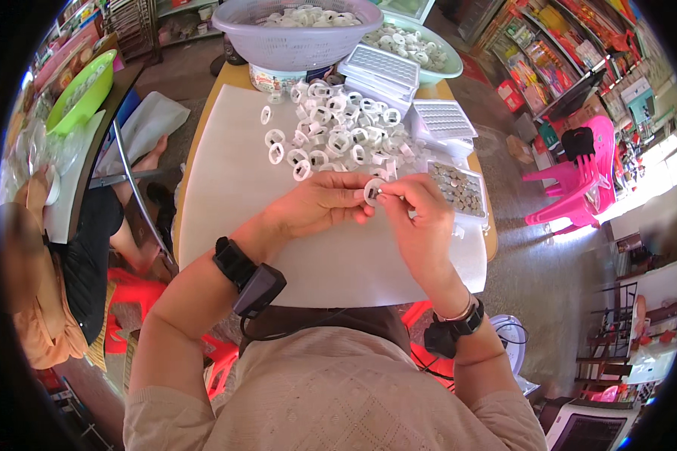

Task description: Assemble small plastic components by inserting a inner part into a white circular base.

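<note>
My left hand (325, 201) pinches a small round white plastic part (371, 192) with a dark slot in its middle, held just above the near side of the table. At the right edge of that part, the thumb and forefinger of my right hand (423, 218) are pressed together; what they grip is too small to make out. Beyond my hands lies a loose pile of similar white plastic parts (338, 137). Beside my right hand stands a clear tray (483, 197) with many small round silvery pieces (456, 188).
White slotted trays (445, 120) are stacked at the table's right. A lilac basket (297, 41) and a pale green basin (447, 64) hold more parts at the back. Another person (83, 263) sits at a table on the left, near a green bowl (83, 90). Pink chairs (587, 180) stand right.
</note>
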The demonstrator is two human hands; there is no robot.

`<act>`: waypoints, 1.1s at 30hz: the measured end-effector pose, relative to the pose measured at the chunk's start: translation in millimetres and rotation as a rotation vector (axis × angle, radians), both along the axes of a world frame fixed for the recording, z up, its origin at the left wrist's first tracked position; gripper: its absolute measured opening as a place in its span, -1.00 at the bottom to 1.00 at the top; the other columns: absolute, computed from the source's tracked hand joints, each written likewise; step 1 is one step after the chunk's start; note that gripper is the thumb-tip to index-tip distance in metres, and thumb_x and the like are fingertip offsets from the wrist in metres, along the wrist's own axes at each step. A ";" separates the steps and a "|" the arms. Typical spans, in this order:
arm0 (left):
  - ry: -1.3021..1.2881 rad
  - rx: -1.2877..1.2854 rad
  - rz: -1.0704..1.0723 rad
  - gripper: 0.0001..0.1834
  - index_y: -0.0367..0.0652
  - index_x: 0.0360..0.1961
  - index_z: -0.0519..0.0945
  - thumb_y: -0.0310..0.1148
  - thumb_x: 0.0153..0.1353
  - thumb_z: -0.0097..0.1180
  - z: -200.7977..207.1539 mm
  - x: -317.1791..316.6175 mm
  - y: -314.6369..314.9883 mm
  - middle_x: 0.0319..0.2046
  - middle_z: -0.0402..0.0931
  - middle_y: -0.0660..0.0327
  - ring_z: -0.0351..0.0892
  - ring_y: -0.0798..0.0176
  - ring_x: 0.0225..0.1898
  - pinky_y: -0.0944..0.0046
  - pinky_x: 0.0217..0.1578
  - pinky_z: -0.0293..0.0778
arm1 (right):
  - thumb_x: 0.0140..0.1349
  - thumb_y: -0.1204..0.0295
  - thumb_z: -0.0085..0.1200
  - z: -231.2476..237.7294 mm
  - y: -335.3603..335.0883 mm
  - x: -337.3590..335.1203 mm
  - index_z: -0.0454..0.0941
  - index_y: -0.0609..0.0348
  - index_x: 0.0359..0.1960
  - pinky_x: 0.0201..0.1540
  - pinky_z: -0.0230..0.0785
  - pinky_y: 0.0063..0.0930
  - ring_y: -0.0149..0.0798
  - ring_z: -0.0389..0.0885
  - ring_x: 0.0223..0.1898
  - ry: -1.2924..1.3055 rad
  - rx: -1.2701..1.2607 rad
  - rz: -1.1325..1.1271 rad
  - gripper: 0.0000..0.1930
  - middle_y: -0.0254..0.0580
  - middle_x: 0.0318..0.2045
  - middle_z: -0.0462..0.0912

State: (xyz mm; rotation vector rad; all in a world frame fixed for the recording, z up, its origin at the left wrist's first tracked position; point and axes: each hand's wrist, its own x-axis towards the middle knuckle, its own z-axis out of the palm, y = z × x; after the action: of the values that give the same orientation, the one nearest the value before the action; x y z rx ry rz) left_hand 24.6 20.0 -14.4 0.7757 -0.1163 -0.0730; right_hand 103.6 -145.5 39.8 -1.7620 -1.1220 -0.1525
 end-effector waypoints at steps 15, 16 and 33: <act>-0.012 0.110 0.047 -0.60 -0.32 0.17 0.39 -0.45 0.32 -0.03 -3.4 -1.4 -2.2 -0.14 0.51 0.21 0.51 0.37 -0.22 0.36 -0.15 0.47 | 0.01 0.62 0.20 5.0 0.1 4.5 0.57 0.24 -0.36 -0.47 0.38 -0.46 -0.30 0.53 -0.51 0.107 -0.124 0.002 -0.86 -0.21 -0.44 0.56; -0.015 0.143 0.042 -0.61 -0.32 0.16 0.40 -0.45 0.33 -0.03 -3.2 -1.7 -2.2 -0.13 0.50 0.20 0.51 0.37 -0.22 0.35 -0.15 0.47 | 0.01 0.62 0.20 4.9 -1.0 5.3 0.57 0.24 -0.36 -0.47 0.38 -0.46 -0.30 0.53 -0.51 0.107 -0.125 0.002 -0.86 -0.21 -0.44 0.56; 0.044 0.237 -0.058 -0.59 -0.35 0.17 0.38 -0.40 0.33 -0.03 -0.9 -4.1 0.9 -0.16 0.52 0.22 0.50 0.38 -0.21 0.34 -0.17 0.46 | 0.03 0.66 0.21 -16.1 -11.0 7.9 0.55 0.31 -0.27 -0.38 0.46 -0.52 -0.35 0.62 -0.44 0.258 -0.084 0.148 -0.80 -0.15 -0.38 0.61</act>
State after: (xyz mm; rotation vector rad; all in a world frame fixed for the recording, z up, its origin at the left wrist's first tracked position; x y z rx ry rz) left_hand 20.5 20.9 -15.3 1.0069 -0.0895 -0.1607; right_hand 111.5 -156.4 23.6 -1.7078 -1.0763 0.2096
